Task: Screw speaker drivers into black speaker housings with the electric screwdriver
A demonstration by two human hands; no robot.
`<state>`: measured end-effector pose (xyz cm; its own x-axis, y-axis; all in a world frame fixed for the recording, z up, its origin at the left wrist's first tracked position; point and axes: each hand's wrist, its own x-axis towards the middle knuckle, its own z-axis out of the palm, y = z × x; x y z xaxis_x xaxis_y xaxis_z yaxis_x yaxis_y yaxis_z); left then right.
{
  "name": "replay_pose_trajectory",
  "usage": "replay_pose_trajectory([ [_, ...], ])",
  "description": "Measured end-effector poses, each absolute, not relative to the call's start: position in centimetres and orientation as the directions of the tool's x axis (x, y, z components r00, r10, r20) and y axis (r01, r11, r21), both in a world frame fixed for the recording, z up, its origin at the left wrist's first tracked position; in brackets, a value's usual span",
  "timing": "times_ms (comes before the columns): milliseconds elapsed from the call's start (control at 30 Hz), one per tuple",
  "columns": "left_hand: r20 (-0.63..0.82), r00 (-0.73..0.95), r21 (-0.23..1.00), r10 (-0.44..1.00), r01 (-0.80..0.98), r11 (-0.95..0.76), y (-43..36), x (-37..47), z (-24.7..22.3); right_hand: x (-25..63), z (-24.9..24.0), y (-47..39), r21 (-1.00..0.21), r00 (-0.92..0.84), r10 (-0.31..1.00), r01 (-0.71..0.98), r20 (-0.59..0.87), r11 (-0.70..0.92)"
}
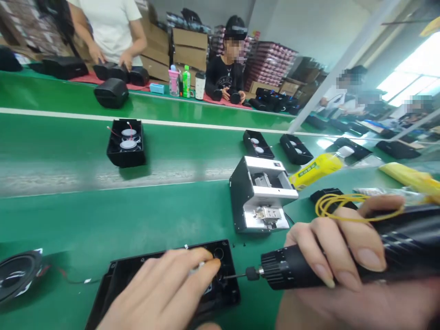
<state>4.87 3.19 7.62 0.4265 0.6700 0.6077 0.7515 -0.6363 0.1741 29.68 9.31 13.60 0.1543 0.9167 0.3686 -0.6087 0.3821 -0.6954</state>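
Note:
My right hand (338, 247) is wrapped round a black electric screwdriver (292, 268), tilted nearly level, its thin bit pointing left. The bit's tip reaches the inside of a black plastic speaker housing (227, 250) lying open in front of me. Over that housing lies my left hand (172, 284), thumb and fingers drawn together near the bit's tip. A small whitish piece shows between those fingers, too covered to name. Left of the housing is a loose round speaker driver (17, 275) with a thin wire running towards it.
A silver-and-black screw feeder (263, 197) stands beyond the housing, a yellow bottle (319, 169) behind it. Open speaker boxes (127, 144) sit on the green conveyor (189, 151). A yellow cord (330, 206) loops over my right hand. Co-workers (225, 68) handle speakers across the line.

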Motion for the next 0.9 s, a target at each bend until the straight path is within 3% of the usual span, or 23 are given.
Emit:
replay_pose_trajectory([
  [100,0.59,0.498,0.174,0.635,0.689,-0.703,3.9,7.5,8.0,28.6,14.1,9.4,-0.526,0.232,0.862,-0.712,0.451,0.466],
  [233,0.502,0.466,0.388,0.728,0.631,-0.672,5.2,7.5,8.2,29.7,14.9,9.2,-0.529,0.206,0.869,-0.722,0.451,0.446],
  [300,0.37,0.448,0.462,0.813,0.671,-0.58,7.1,6.2,8.4,31.2,15.2,9.4,-0.579,0.207,0.881,-0.686,0.426,0.441],
  [367,0.124,0.413,0.502,0.902,0.758,-0.416,10.2,5.3,8.3,32.5,15.5,9.9,-0.681,0.173,0.898,-0.598,0.405,0.422],
  [467,-0.022,0.45,0.507,0.893,0.775,-0.378,15.6,5.7,7.2,33.6,15.4,10.7,-0.788,0.068,0.906,-0.469,0.419,0.399],
  [600,-0.19,0.549,0.516,0.814,0.761,-0.393,19.9,7.5,4.9,33.4,14.2,10.8,-0.804,-0.013,0.899,-0.453,0.438,0.385],
  [700,-0.194,0.553,0.532,0.81,0.754,-0.387,19.7,7.1,4.7,32.8,13.2,10.8,-0.79,-0.039,0.895,-0.489,0.444,0.37],
  [900,0.01,0.447,0.549,0.895,0.745,-0.378,11.9,3.1,8.1,29.6,14.2,11.5,-0.692,-0.071,0.887,-0.655,0.457,0.304],
])
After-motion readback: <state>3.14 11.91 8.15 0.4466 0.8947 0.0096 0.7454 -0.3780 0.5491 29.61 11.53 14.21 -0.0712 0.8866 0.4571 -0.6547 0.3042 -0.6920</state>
